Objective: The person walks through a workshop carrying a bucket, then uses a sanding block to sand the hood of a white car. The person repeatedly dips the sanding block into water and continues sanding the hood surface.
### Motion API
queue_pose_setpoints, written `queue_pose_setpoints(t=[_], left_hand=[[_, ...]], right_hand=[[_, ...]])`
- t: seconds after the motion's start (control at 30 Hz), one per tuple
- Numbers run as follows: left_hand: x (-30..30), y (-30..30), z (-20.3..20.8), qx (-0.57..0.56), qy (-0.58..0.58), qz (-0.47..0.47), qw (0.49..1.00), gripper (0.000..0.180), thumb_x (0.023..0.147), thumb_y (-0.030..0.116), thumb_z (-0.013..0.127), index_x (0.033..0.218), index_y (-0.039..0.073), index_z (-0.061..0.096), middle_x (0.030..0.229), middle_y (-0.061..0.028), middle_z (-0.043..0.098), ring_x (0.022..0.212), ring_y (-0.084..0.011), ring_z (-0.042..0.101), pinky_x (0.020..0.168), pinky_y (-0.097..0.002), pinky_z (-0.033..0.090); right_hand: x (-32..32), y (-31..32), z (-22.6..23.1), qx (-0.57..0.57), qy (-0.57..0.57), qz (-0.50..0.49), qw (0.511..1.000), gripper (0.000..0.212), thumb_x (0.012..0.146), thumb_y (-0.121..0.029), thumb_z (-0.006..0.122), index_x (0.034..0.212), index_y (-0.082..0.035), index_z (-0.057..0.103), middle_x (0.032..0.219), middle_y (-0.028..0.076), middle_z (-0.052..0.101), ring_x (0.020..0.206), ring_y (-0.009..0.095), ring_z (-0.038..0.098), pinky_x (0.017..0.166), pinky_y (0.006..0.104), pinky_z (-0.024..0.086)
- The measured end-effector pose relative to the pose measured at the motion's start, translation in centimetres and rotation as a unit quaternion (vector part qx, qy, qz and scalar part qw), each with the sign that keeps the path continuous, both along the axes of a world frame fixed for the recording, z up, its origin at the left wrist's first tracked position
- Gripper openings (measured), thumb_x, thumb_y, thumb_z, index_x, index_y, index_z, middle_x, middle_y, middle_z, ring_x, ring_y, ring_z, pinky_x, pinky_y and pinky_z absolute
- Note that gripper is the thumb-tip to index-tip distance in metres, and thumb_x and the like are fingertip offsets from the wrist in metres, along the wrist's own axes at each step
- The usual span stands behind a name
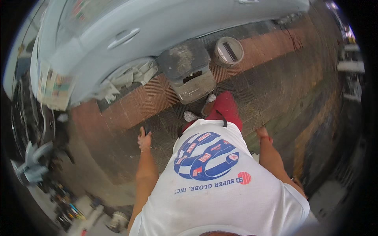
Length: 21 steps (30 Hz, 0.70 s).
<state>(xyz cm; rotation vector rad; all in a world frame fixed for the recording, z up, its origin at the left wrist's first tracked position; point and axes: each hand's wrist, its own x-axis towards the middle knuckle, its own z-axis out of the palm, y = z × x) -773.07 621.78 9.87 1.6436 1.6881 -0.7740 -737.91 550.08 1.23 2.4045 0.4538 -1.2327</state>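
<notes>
My left hand [145, 141] hangs beside my body over the dark floor, with its fingers apart. A small dark patch shows by its fingertips; whether it is an object or the floor I cannot tell. My right hand [261, 132] hangs low at my other side, a red band [269, 139] at the wrist. Its fingers are mostly hidden. Just ahead of my feet stands a worn grey plastic step stool [197, 87] with a dark, scuffed top. To its right is a round whitish bucket [220, 59] with a dark, flat piece in it. Both hands are apart from these things.
A pale blue car body [157, 29] spans the far side. Its wheel area is covered with crumpled paper [132, 74], and newsprint [55, 88] hangs at its left end. A thin cable [292, 38] lies at far right. Assorted clutter [67, 204] fills the lower left.
</notes>
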Motion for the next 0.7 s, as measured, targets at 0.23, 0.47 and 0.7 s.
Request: queue_pose_setpoints(t=[0.23, 0.47, 0.7], left_hand=[[-21.0, -9.1, -2.4, -0.056, 0.023, 0.292, 0.954, 0.073, 0.106, 0.036, 0.056, 0.171, 0.032, 0.024, 0.172, -0.0181, 0.03, 0.158, -0.0431, 0.027, 0.126, -0.0548, 0.03], [-16.3, -14.3, -9.7, -0.086, -0.073, 0.259, 0.959, 0.077, 0.103, 0.042, 0.06, 0.17, 0.036, 0.024, 0.172, -0.0181, 0.029, 0.158, -0.0432, 0.026, 0.129, -0.0577, 0.023], [-3.1, -9.6, -0.9, -0.01, -0.085, 0.104, 0.991, 0.073, 0.104, 0.048, 0.059, 0.168, 0.044, 0.025, 0.174, -0.013, 0.025, 0.156, -0.0427, 0.027, 0.127, -0.0622, 0.023]], right_hand=[[-8.3, 6.1, 6.5, 0.079, 0.122, 0.056, 0.988, 0.045, 0.086, -0.028, 0.076, 0.124, -0.005, 0.072, 0.112, 0.016, 0.074, 0.1, 0.029, 0.071, 0.085, 0.0404, 0.057], [5.0, 20.2, 11.2, 0.418, -0.025, -0.361, 0.833, 0.044, 0.105, -0.032, 0.067, 0.134, 0.001, 0.066, 0.101, 0.005, 0.072, 0.082, 0.015, 0.065, 0.067, 0.0331, 0.054], [8.4, 29.3, 15.2, 0.461, -0.045, -0.255, 0.849, 0.05, 0.103, -0.031, 0.069, 0.137, 0.006, 0.064, 0.108, 0.01, 0.074, 0.087, 0.016, 0.068, 0.079, 0.0327, 0.056]])
